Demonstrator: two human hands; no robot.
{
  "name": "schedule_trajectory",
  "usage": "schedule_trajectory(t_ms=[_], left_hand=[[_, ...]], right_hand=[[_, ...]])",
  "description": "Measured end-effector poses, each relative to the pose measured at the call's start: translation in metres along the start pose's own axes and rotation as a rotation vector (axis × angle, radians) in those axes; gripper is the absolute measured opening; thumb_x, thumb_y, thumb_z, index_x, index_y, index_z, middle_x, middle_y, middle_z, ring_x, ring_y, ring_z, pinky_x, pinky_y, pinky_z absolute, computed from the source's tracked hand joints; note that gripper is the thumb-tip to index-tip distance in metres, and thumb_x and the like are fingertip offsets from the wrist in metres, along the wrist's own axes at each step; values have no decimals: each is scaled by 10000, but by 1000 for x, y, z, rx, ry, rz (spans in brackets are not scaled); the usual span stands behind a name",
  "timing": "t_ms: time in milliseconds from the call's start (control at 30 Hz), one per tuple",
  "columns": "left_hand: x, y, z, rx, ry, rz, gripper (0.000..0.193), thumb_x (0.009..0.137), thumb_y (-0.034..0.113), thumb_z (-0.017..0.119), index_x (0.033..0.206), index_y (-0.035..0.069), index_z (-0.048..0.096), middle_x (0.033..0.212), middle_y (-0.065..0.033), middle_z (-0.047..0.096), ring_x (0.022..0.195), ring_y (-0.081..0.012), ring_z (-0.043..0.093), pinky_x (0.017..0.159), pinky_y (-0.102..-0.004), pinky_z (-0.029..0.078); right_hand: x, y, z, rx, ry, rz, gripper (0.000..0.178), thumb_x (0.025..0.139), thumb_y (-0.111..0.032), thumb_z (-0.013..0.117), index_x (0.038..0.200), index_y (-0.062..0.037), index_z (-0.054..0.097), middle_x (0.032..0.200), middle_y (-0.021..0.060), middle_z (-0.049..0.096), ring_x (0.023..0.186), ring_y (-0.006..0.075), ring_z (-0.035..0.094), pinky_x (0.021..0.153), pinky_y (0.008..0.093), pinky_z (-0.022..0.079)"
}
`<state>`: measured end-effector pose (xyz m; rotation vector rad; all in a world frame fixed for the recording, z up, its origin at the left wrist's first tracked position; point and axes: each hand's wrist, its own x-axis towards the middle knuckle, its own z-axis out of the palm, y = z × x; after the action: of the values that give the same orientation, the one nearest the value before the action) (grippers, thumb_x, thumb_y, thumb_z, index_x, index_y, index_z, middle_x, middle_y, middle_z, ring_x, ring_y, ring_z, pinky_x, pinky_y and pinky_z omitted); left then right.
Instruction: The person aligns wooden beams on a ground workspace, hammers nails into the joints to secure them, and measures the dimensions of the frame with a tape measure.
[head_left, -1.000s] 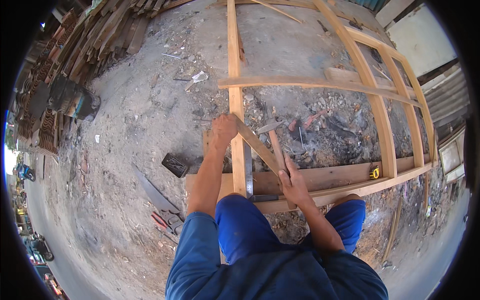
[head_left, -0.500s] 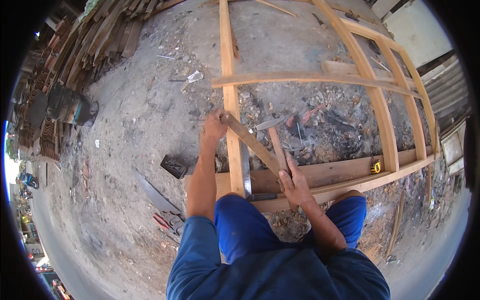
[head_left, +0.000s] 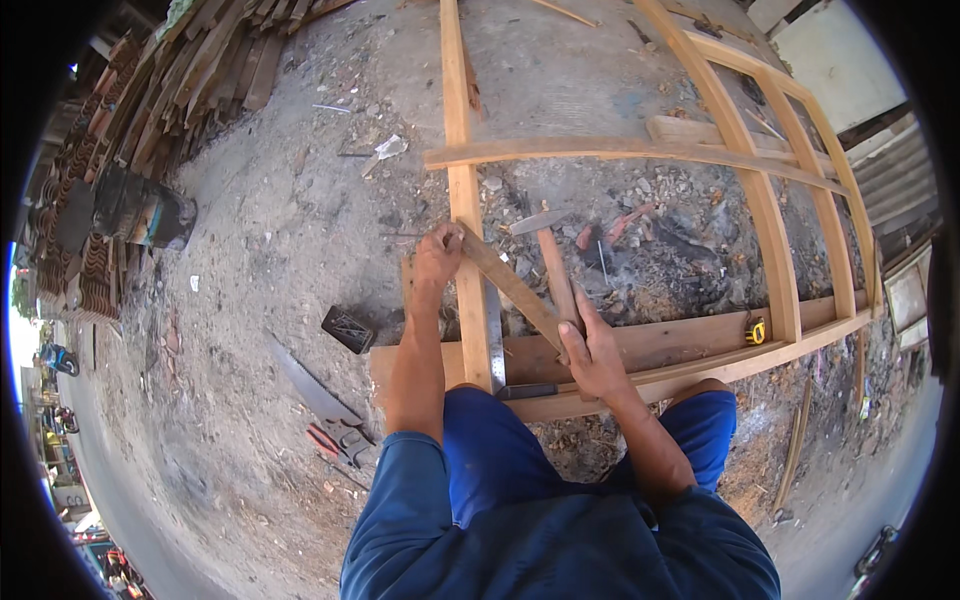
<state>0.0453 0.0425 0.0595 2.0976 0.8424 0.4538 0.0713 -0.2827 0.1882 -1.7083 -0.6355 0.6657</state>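
Two hands meet at one short wood strip [head_left: 512, 290], its upper part over a long beam [head_left: 465, 210]; clock positions are read from the strip's middle, 12 being straight ahead. Left hand [head_left: 436, 258], at 10: fingers drawn narrow against the strip's upper end; whether they clasp it cannot be told. Right hand [head_left: 597, 362], at 4: closed around the handle of a hammer [head_left: 556, 275], thumb beside the strip's lower end.

Edges: the long beam runs from between 11 and 12 down to 7. A crosspiece [head_left: 600, 149] lies over it, spanning 11 to 2. A wide board [head_left: 650, 345] and the front rail [head_left: 700, 377] bound the near side at 4. Room for movement: gritty ground [head_left: 270, 200] spreads at 9 to 10.

Obstructions: rubble [head_left: 680, 255] covers the ground toward 2. A metal square [head_left: 495, 345] runs along the beam at 6 to 7. A black crate [head_left: 348, 330] and a saw [head_left: 310, 390] lie at 8 to 9, apart from the left forearm. A yellow tape measure [head_left: 755, 331] sits at 3. A black bucket [head_left: 150, 210] and piled planks [head_left: 225, 65] lie farther out, at 9 to 10
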Motion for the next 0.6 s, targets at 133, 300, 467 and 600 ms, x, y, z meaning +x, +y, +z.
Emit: schedule_trajectory(t_ms=[133, 300, 467, 600], left_hand=[[-7, 24, 1, 131, 23, 82, 157, 913, 198, 667, 1021, 89, 703, 938, -158, 731, 866, -342, 713, 772, -423, 549], [-4, 6, 0, 101, 43, 181, 138, 884, 156, 659, 976, 58, 694, 988, -188, 707, 897, -394, 682, 833, -467, 539], [-4, 9, 6, 101, 87, 213, 130, 873, 145, 659, 962, 58, 695, 980, -185, 708, 903, -408, 672, 842, -471, 537], [-8, 15, 3, 139, 95, 180, 126, 872, 139, 652, 956, 54, 694, 969, -187, 712, 902, -413, 671, 837, -473, 540]], right_hand=[[11, 21, 2, -226, 50, -140, 630, 1030, -204, 498, 1577, -21, 245, 1040, 224, 680, 819, 327, 675, 773, 453, 519], [33, 0, 23, -491, 28, -190, 654, 1008, -201, 512, 1595, -127, 234, 1177, 324, 643, 944, 502, 655, 878, 558, 497], [74, 11, 44, -754, -8, -187, 686, 994, -203, 523, 1606, -203, 213, 1036, 294, 667, 889, 470, 668, 827, 538, 519], [90, 8, 39, -797, -121, -53, 704, 984, -209, 528, 1609, -239, 205, 952, 276, 667, 845, 456, 669, 802, 526, 528]])
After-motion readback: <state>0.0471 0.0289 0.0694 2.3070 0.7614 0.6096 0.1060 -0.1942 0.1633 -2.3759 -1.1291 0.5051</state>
